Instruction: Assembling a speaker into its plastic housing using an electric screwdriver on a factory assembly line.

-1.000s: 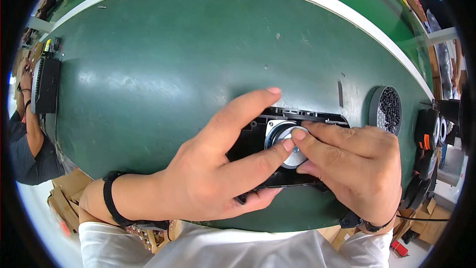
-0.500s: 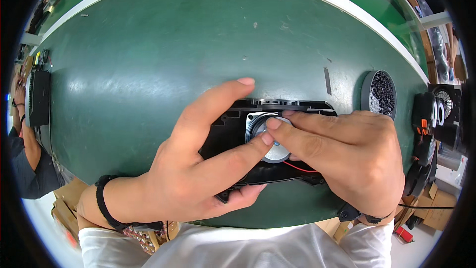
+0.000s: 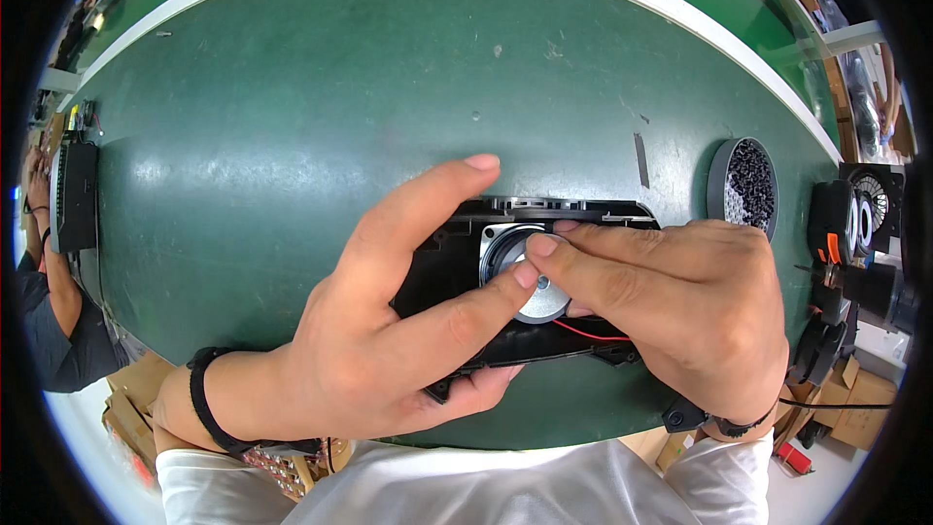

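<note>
A black plastic housing [image 3: 428, 277] lies in front of me, near the table's front edge. Set in it is a round speaker [image 3: 544, 306] with a silver back and a pale square frame; a red wire runs from beneath it to the right. My left hand [image 3: 360, 321] grips the housing from the left, its thumb pressed on the speaker's back, its index finger stretched over the far edge, other fingers underneath. From the right, my right hand [image 3: 680, 301] has its fingers closed at the speaker's far and right rim. Its thumb is partly hidden, and the two hands' fingertips nearly touch.
A round grey dish [image 3: 721, 185] of small black pieces stands at the right on the green table [image 3: 292, 136]. Beyond it are black speaker parts [image 3: 831, 214] and a dark tool [image 3: 870, 287] with a thin shaft. A black box [image 3: 78, 190] and another person's arm [image 3: 60, 258] are at far left.
My hands keep nearly the same hold, with only slight shifts of the fingers and housing. At the far right, the dark tool has swung and its thin shaft now shows.
</note>
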`<state>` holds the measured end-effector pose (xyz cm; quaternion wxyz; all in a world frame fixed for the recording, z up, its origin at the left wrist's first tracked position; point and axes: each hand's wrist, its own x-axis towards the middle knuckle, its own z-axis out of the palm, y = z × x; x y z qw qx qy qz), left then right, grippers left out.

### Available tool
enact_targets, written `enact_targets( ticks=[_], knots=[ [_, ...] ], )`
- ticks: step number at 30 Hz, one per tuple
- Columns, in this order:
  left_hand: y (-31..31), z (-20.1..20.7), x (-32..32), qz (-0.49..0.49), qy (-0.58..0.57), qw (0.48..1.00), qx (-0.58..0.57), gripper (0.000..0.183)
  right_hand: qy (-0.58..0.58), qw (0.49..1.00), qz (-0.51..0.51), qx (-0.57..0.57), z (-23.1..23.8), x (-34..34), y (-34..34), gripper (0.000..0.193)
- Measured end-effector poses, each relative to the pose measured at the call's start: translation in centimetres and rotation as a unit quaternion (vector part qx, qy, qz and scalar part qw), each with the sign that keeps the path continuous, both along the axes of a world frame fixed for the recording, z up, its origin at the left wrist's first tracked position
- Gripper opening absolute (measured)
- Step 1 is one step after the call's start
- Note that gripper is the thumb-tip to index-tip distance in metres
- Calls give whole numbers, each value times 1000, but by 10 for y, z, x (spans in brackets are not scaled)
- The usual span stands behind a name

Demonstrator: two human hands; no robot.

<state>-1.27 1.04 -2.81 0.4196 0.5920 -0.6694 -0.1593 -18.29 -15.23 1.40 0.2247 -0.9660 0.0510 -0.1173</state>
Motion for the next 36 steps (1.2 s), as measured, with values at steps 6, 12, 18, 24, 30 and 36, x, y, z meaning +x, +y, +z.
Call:
enact_targets(
  ticks=[6,12,18,24,30,36],
  knots=[
    [0,-1,0,1,0,1000,-3,50,5,1000,-8,-16,3,1,2,28],
    [-1,-2,0,4,3,1000,-9,50,2,1000,-12,-21,2,2,3,27],
    [1,-3,0,-4,4,1000,-9,51,9,1000,-14,-19,7,2,5,27],
    [1,-4,-1,-3,6,1000,-13,51,-11,1000,-12,-12,4,2,4,27],
    [0,-2,1,-3,2,1000,-3,50,-13,1000,-10,-5,4,3,2,28],
    [1,2,1,-5,-10,1000,3,50,4,1000,-4,-14,5,1,3,29]
  ],
)
